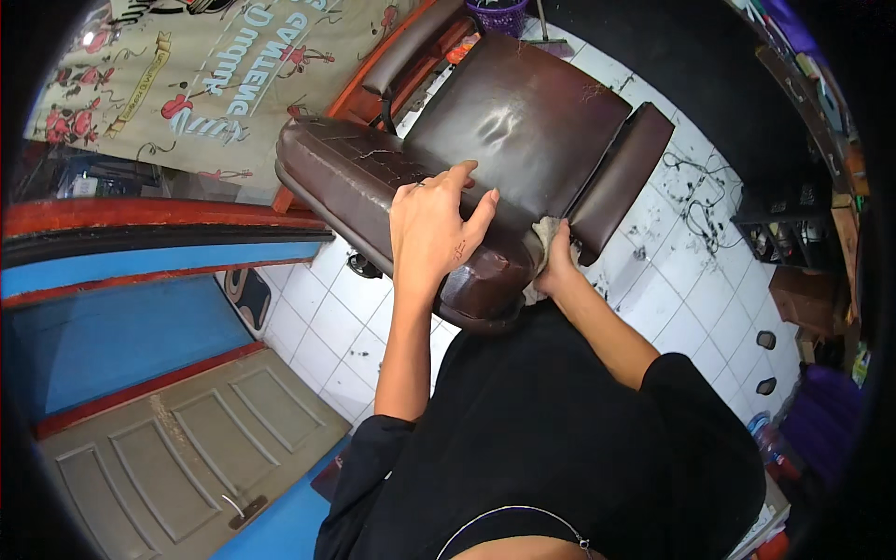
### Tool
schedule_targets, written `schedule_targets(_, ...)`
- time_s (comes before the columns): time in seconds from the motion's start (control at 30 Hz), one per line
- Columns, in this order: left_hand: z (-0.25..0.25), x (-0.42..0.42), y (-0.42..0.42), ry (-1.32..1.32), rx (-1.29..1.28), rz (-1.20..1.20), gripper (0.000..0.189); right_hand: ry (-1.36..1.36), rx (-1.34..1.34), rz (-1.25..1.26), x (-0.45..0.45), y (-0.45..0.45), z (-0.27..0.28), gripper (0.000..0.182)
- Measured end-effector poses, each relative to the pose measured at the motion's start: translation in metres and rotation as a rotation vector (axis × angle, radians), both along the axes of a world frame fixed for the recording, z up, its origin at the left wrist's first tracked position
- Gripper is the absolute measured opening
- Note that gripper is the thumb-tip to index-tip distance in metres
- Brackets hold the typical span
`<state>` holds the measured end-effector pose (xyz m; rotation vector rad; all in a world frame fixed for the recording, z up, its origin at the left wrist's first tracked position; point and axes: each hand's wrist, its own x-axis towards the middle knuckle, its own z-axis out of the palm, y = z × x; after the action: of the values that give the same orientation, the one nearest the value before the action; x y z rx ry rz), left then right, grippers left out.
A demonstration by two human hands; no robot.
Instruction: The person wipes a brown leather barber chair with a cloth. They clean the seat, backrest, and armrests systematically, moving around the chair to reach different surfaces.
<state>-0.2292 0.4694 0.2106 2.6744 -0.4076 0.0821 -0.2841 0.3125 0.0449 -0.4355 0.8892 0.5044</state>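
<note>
A brown leather barber chair stands before me, its backrest (343, 157) nearest and its seat (521, 112) beyond. The upholstery is cracked in places. Over the top of the backrest is my left hand (437, 224), fingers apart and holding nothing; whether it rests on the leather I cannot tell. My right hand (558, 262) grips a greyish cloth (546, 234) at the right end of the backrest, beside the right armrest (626, 178). Part of the cloth is hidden behind the fingers. The left armrest (413, 45) lies on the far side.
Dark hair clippings (644, 234) and cables (707, 203) lie on the white tiled floor (651, 301). A broom (553, 45) and purple basket (500, 15) stand beyond the chair. A printed banner (210, 84) and a panelled door (189, 448) are at left, a black shelf (784, 227) at right.
</note>
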Motion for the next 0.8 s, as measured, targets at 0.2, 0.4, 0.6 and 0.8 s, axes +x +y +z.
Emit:
schedule_targets(0.2,0.001,0.000,0.004,-0.022,-0.050,-0.024,0.044,-0.254,-0.014,-0.016,-0.033,0.013,0.043,0.078)
schedule_targets(0.4,-0.006,0.000,0.012,-0.095,-0.147,-0.075,0.042,-0.327,-0.209,-0.155,-0.056,0.034,0.044,0.075)
schedule_targets(0.6,-0.013,-0.004,0.016,-0.165,-0.207,-0.121,0.039,-0.567,-0.468,-0.170,-0.079,0.047,0.045,0.068)
schedule_targets(0.8,-0.016,-0.005,0.019,-0.158,-0.198,-0.115,0.036,-0.389,-0.325,-0.127,-0.066,0.036,0.036,0.063)
